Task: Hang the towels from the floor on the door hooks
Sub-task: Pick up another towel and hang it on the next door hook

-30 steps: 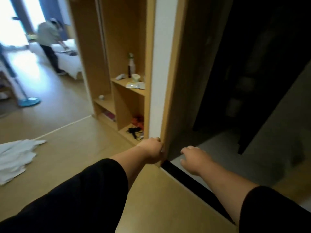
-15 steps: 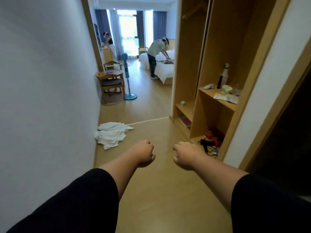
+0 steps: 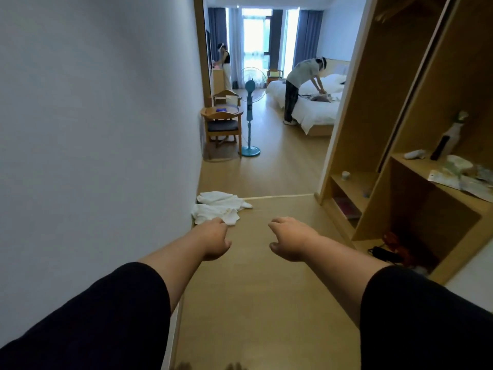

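Note:
White towels lie crumpled in a heap on the wooden floor against the left wall, a few steps ahead. My left hand hangs in front of me, its fingers loosely curled, and holds nothing; in the picture it overlaps the heap's near edge but it is well above the floor. My right hand is level with it to the right, also loosely curled and without anything in it. The door and its hooks are out of view.
A white wall runs close along my left. An open wooden wardrobe with shelves stands on the right, with a cable and red items on the floor beside it. Further on are a chair, a blue standing fan, a bed and two people.
My view has swung left from the dark doorway to the corridor. My left hand has let go of the door frame's edge. Both hands now hang free, and the towels are nearer the middle.

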